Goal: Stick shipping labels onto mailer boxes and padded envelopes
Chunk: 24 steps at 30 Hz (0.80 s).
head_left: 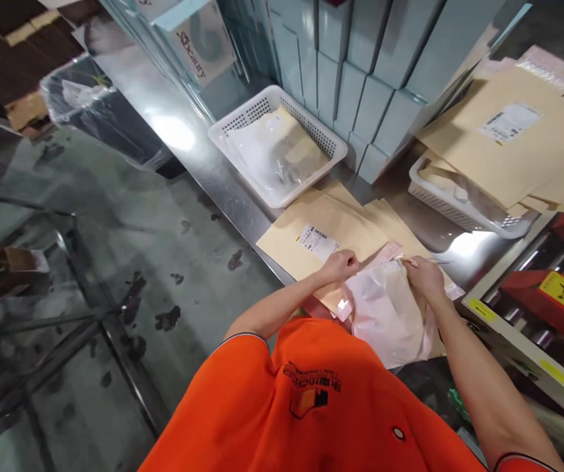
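A pale, translucent plastic bag [384,314] hangs over the table's near edge, close to my orange shirt. My right hand [425,278] is closed on its upper right edge. A thin metallic sliver shows beside those fingers; its kind is unclear. My left hand [341,265] is curled into a fist at the bag's upper left corner, and whatever it pinches is hidden. Beneath both hands lie overlapping tan padded envelopes [328,213]. One bears a white printed label [317,241] just beyond my left hand.
A white basket [282,196] holds plastic-wrapped packets on the metal table [232,203]. Light-blue boxes [360,92] stand behind it. At right, tan envelopes [478,151] overlie another white basket [453,203], beside a roller conveyor [542,337]. A lined bin [109,118] stands left.
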Tool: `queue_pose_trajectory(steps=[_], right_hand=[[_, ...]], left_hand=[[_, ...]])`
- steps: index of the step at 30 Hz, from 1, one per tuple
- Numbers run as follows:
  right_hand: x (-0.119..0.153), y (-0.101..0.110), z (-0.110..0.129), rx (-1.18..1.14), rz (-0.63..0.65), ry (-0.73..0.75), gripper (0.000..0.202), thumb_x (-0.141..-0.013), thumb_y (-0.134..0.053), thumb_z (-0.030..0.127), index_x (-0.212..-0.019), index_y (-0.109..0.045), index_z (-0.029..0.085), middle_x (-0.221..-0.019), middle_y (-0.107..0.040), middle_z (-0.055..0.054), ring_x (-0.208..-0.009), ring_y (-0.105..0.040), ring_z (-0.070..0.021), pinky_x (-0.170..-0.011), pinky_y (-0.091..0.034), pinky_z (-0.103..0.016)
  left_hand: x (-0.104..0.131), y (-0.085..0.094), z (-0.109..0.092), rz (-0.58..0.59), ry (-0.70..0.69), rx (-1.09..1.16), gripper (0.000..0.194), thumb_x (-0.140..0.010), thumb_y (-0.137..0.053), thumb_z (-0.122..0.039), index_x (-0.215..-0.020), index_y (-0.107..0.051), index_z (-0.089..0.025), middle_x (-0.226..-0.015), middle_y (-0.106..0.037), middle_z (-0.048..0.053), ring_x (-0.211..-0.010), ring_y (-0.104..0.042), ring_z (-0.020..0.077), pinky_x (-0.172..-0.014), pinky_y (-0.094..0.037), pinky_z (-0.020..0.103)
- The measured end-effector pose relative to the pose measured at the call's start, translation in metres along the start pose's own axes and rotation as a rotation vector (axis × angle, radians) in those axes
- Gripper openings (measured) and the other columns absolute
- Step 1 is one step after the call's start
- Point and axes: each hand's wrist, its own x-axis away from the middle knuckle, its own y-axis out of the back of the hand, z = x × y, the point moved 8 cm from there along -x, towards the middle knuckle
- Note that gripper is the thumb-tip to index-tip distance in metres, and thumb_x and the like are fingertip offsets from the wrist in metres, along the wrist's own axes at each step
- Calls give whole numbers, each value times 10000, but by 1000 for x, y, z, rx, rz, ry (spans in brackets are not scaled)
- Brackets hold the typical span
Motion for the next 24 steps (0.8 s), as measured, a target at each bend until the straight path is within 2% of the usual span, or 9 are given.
queue_pose_trajectory(steps=[3, 6, 11, 13, 17, 20, 22, 24], right_hand=[[5, 10, -1, 57, -79, -111, 441, -1007, -352, 380, -1108, -680, 102, -1011, -713, -217, -934, -678, -308, -719, -444, -342], [5, 24, 8, 80, -138, -98, 425, -1006, -356, 370, -1139, -661, 106, -1039, -711, -216, -962, -675, -317, -733, -446, -349], [-3, 46, -15, 56, -154, -233, 404, -1002, -359, 333, -1164, -633, 83, -1041, -699, -241, -965, -668, -334, -766, -454, -381], [1, 48, -6, 6, -156, -175, 365, -989, -386, 287, -1175, -614, 69, -1081, -681, -260, -1002, -651, -338, -807, -448, -397], [18, 22, 55, -186, -53, 47, 282, -974, -420, 219, -1152, -608, 106, -1091, -686, -217, -1014, -642, -279, -866, -437, -356], [23, 0, 87, -291, 5, 88, 228, -944, -454, 192, -1081, -631, 150, -998, -711, -153, -943, -660, -242, -827, -459, -318], [24, -4, 88, -380, 22, 107, 190, -926, -493, 233, -1011, -652, 172, -975, -718, -130, -933, -662, -241, -813, -474, -315], [30, 6, 65, -564, -49, 131, 209, -883, -572, 321, -1022, -667, 197, -1057, -719, -110, -989, -652, -243, -843, -485, -314]], left_hand=[[5, 8, -16, 4, -74, -34, 125, -851, -529, -173, -799, -643, -173, -848, -678, 40, -798, -595, 163, -712, -436, 254], [10, 23, -30, 8, -111, -59, 120, -855, -526, -180, -776, -615, -175, -831, -654, 42, -782, -580, 163, -718, -432, 259], [20, 51, -33, 59, -128, 31, 132, -827, -536, -153, -699, -533, -185, -718, -561, -10, -674, -506, 129, -650, -388, 243], [18, 53, -36, 44, -127, 91, 158, -839, -523, -160, -685, -507, -188, -696, -534, -24, -655, -484, 119, -638, -377, 237], [2, 33, -52, -20, -115, 139, 162, -861, -500, -158, -703, -516, -186, -722, -559, -19, -683, -494, 121, -671, -395, 237], [-3, 13, -54, -26, -40, 99, 149, -851, -512, -140, -711, -540, -183, -742, -590, -7, -703, -513, 129, -690, -410, 245], [1, 5, -46, -16, 24, 74, 148, -856, -518, -144, -716, -546, -183, -740, -596, -7, -700, -518, 130, -688, -413, 246], [9, 2, -36, -8, 50, 55, 146, -862, -525, -151, -721, -543, -184, -733, -589, -13, -697, -520, 127, -687, -412, 243]])
